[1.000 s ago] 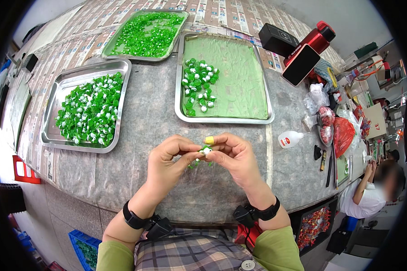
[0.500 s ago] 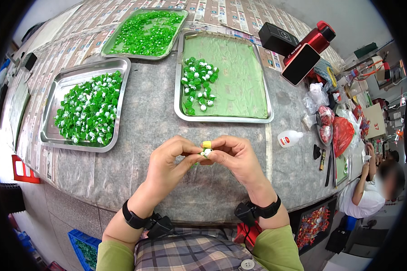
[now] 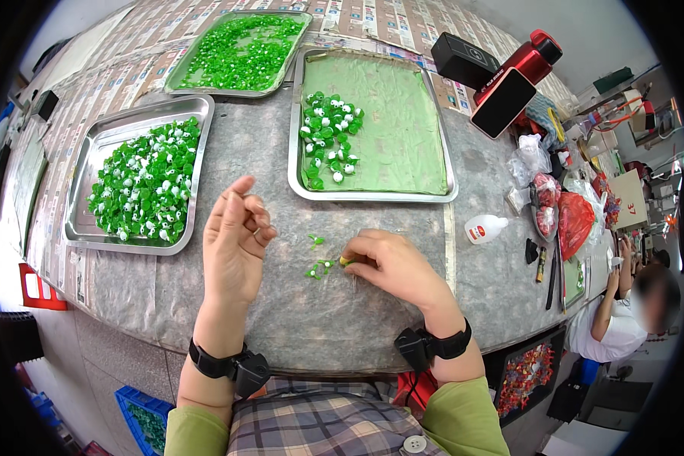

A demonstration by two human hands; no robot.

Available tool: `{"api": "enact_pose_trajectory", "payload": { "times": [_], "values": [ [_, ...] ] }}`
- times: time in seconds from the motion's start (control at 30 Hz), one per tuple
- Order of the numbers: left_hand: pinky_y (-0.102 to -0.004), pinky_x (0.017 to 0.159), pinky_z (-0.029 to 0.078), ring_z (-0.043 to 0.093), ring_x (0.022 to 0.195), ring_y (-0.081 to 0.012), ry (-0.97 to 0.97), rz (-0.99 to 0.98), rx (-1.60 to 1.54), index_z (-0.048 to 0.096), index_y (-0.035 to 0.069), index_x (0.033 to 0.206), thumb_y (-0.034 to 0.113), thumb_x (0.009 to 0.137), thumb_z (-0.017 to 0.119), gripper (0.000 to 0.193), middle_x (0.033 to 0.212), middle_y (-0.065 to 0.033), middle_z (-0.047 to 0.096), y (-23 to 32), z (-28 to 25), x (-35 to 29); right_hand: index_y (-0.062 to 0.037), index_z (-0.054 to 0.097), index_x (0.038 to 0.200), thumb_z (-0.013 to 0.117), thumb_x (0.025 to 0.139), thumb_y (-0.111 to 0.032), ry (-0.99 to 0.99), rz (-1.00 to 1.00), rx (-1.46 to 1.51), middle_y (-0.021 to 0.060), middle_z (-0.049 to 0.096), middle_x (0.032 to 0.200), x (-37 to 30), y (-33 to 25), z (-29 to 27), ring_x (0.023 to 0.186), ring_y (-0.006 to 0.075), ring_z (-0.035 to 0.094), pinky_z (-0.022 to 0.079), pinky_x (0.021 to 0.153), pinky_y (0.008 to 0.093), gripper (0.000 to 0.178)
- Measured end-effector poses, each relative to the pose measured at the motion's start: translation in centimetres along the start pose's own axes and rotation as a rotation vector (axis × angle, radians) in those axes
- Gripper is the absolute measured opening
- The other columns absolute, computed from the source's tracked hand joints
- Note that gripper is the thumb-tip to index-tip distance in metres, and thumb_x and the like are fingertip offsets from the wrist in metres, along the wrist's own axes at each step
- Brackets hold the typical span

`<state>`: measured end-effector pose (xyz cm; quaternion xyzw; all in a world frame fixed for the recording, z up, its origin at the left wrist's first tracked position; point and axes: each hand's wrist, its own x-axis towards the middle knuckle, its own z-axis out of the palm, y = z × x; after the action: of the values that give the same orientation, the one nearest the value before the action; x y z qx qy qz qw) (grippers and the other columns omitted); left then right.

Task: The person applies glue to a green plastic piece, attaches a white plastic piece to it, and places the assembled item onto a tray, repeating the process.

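Head view shows me small green pieces (image 3: 327, 264) on the surface (image 3: 296, 327), in front of the green-lined tray (image 3: 403, 129). Beside them, the right hand (image 3: 391, 262) has thumb and fingers close together; I cannot tell whether they clamp anything. Well apart, the left hand (image 3: 235, 239), fingers loosely curled and parted, is left-front of that tray. Left of the green-lined tray sits a heaped tray (image 3: 102, 148).
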<state>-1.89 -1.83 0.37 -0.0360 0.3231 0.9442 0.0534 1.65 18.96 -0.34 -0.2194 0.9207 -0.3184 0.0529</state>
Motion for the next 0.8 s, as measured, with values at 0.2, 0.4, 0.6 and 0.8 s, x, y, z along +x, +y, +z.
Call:
{"api": "enact_pose_trajectory", "payload": {
  "times": [0.2, 0.4, 0.6, 0.8],
  "values": [
    [-0.0207, 0.067, 0.044, 0.052, 0.077, -0.0084, -0.316, -0.114, 0.711, 0.056, 0.002, 0.095, 0.005, 0.076, 0.056, 0.019, 0.085, -0.0028, 0.055, -1.8, 0.9, -1.5, -0.0015, 0.052, 0.077, 0.058, 0.074, -0.006, 0.162, 0.269, 1.057, 0.0029, 0.057, 0.072, -0.1, -1.5, -0.9, 0.067, 0.0110, 0.058, 0.043, 0.056, 0.0212, 0.008],
    [-0.0206, 0.067, 0.045, 0.055, 0.077, -0.0102, -0.323, -0.312, 0.505, 0.058, -0.001, 0.090, 0.003, 0.074, 0.058, 0.016, 0.085, -0.0063, 0.058, -2.7, 1.6, -2.3, -0.0006, 0.056, 0.077, 0.061, 0.072, -0.006, 0.309, 0.125, 0.918, 0.0011, 0.056, 0.075, -0.5, -2.4, -0.7, 0.056, 0.0033, 0.047, 0.037, 0.051, 0.0157, 0.009],
    [-0.0250, 0.065, 0.049, 0.058, 0.074, -0.0140, -0.156, -0.399, 0.369, 0.056, -0.001, 0.090, 0.006, 0.078, 0.053, 0.014, 0.082, -0.0102, 0.059, -2.1, 0.6, -1.9, -0.0006, 0.059, 0.083, 0.062, 0.070, -0.004, 0.635, -0.011, 0.410, 0.0022, 0.053, 0.078, -0.7, -3.1, -3.4, 0.053, 0.0045, 0.041, 0.032, 0.047, 0.0160, 0.013],
    [-0.0239, 0.064, 0.049, 0.056, 0.072, -0.0119, -0.036, -0.325, 0.187, 0.054, 0.001, 0.093, 0.009, 0.079, 0.053, 0.016, 0.080, -0.0065, 0.057, -1.9, 1.2, -1.3, 0.0002, 0.043, 0.109, 0.062, 0.071, -0.010, 1.342, 0.355, 0.320, 0.0065, 0.051, 0.101, -8.4, 3.2, -8.0, 0.064, 0.0063, 0.048, 0.040, 0.058, 0.0188, 0.044]
  ]
}}
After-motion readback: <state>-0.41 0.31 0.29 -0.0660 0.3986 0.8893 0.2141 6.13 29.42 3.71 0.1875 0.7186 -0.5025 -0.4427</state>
